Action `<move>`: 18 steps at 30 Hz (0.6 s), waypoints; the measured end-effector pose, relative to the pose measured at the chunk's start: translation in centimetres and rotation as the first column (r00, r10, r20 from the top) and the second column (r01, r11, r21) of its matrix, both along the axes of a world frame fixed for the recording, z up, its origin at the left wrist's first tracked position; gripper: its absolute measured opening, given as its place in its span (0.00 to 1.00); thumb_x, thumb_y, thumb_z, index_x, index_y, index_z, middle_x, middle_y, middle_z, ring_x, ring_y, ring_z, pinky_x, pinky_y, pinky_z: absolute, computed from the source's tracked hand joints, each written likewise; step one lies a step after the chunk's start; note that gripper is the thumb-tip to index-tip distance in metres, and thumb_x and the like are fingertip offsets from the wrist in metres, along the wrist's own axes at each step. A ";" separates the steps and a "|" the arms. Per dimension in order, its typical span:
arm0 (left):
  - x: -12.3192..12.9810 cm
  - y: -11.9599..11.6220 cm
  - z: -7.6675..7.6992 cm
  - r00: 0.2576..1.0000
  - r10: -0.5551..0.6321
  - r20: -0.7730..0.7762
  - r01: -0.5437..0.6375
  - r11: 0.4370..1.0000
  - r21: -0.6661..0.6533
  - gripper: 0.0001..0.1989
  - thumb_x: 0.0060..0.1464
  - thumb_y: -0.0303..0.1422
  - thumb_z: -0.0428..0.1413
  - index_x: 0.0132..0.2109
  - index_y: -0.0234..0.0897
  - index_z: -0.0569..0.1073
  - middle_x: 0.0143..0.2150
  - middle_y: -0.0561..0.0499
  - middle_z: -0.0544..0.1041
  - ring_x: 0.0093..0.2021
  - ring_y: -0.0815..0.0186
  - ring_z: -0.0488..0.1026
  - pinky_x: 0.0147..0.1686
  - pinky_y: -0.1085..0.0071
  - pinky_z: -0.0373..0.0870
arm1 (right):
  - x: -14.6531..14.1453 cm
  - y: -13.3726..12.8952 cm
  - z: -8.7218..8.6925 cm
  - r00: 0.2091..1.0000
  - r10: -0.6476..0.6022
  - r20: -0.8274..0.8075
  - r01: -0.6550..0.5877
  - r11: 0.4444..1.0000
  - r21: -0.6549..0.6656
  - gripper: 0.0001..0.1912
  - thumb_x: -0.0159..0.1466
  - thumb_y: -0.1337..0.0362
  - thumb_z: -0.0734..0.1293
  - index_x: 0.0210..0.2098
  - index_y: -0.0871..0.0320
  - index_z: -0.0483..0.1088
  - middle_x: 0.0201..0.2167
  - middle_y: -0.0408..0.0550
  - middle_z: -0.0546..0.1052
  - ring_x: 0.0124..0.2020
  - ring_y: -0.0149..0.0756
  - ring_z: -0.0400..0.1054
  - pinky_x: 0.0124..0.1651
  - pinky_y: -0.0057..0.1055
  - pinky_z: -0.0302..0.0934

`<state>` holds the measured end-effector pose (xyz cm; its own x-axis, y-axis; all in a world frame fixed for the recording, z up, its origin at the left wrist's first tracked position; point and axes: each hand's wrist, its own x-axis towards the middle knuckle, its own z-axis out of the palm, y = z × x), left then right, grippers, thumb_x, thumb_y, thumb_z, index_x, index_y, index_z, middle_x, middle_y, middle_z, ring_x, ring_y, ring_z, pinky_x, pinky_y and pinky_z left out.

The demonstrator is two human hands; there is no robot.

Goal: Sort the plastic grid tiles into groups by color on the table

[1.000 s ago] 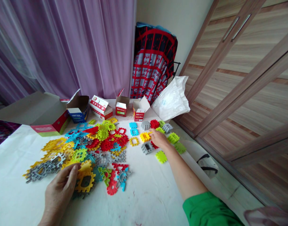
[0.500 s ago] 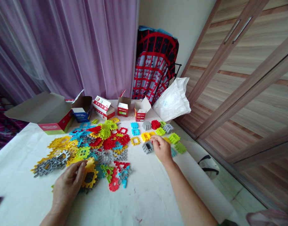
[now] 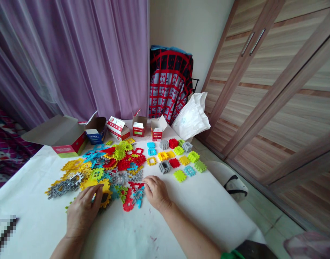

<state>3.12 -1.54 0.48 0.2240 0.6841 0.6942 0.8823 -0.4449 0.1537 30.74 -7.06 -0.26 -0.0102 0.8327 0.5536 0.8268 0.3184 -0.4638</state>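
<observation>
My left hand (image 3: 84, 208) is at the near left of a heap of plastic building pieces, fingers bent and a gap between thumb and forefinger. Its fingertips lie over a yellow toothed piece (image 3: 106, 198), partly hidden. My right hand (image 3: 157, 192) is at the heap's right edge, fingers bent together, the tips at a red triangular piece (image 3: 135, 186) and grey pieces (image 3: 124, 178). What those fingers hold, if anything, is hidden. Right of the heap lie small groups of square pieces, among them a lime green square (image 3: 179, 175) and a grey stack (image 3: 164, 167).
Along the back of the white-covered table (image 3: 165, 230) stand several opened cartons, including a large one (image 3: 69, 145) and a blue one (image 3: 95, 136). A white bag (image 3: 192, 117) leans at the back right corner. Wooden cupboards (image 3: 262, 90) stand on the right.
My right hand has moved left and nearer, from the sorted squares to the heap's edge, uncovering red, yellow, blue and green squares. The left hand stays by the yellow pieces; its thumb and forefinger look further apart.
</observation>
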 end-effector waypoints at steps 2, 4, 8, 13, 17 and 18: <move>0.1 -0.4 0.0 1.000 -0.022 -0.012 0.022 0.999 0.026 0.17 0.63 0.41 0.48 0.40 0.41 0.79 0.36 0.48 0.83 0.33 0.63 0.79 0.31 0.70 0.71 | -0.1 0.0 0.2 1.000 -0.010 0.015 0.010 0.998 -0.056 0.13 0.63 0.71 0.63 0.45 0.57 0.75 0.42 0.50 0.79 0.44 0.38 0.72 0.51 0.32 0.66; 0.1 -0.9 -0.1 0.998 -0.051 -0.030 0.052 0.997 0.052 0.16 0.62 0.41 0.48 0.40 0.41 0.79 0.36 0.48 0.83 0.34 0.62 0.79 0.35 0.69 0.72 | -0.2 -0.1 0.4 1.000 -0.011 0.029 0.014 0.994 -0.107 0.13 0.64 0.70 0.64 0.46 0.57 0.75 0.43 0.50 0.79 0.45 0.38 0.72 0.51 0.33 0.66; -0.1 -1.8 -0.6 0.994 -0.092 -0.051 0.096 0.992 0.077 0.14 0.62 0.40 0.49 0.42 0.40 0.77 0.39 0.46 0.82 0.39 0.60 0.79 0.44 0.66 0.72 | -0.3 -0.1 0.9 0.999 0.000 0.032 0.006 0.986 -0.168 0.12 0.65 0.69 0.63 0.46 0.57 0.75 0.45 0.49 0.79 0.47 0.38 0.72 0.53 0.32 0.66; -0.4 -2.7 -1.0 0.997 -0.016 -0.076 0.016 1.000 -0.003 0.20 0.61 0.43 0.47 0.51 0.38 0.75 0.50 0.41 0.80 0.51 0.53 0.75 0.51 0.56 0.71 | -0.3 0.0 0.7 1.000 0.021 0.006 -0.019 0.987 -0.158 0.12 0.65 0.69 0.63 0.46 0.57 0.75 0.44 0.50 0.79 0.47 0.38 0.72 0.53 0.32 0.66; -0.4 -3.1 -1.1 0.993 0.042 -0.109 -0.057 0.988 -0.145 0.23 0.62 0.46 0.44 0.51 0.38 0.76 0.53 0.40 0.79 0.54 0.51 0.75 0.54 0.54 0.70 | -0.3 0.0 0.4 0.998 0.055 -0.011 -0.056 0.990 -0.128 0.12 0.64 0.70 0.63 0.44 0.56 0.75 0.43 0.50 0.79 0.46 0.39 0.73 0.52 0.33 0.66; -0.4 -3.2 -1.0 0.993 0.039 -0.109 -0.058 0.982 -0.182 0.24 0.62 0.47 0.44 0.50 0.38 0.76 0.53 0.41 0.79 0.53 0.53 0.76 0.53 0.55 0.71 | -0.3 0.0 0.4 0.997 0.069 -0.018 -0.071 0.989 -0.126 0.12 0.64 0.70 0.63 0.44 0.56 0.75 0.42 0.50 0.80 0.46 0.39 0.73 0.52 0.33 0.67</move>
<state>2.77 -4.74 -0.56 0.2519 0.8102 0.5292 0.9177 -0.3735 0.1351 30.45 -7.05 0.15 -0.0642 0.8938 0.4439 0.7979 0.3131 -0.5150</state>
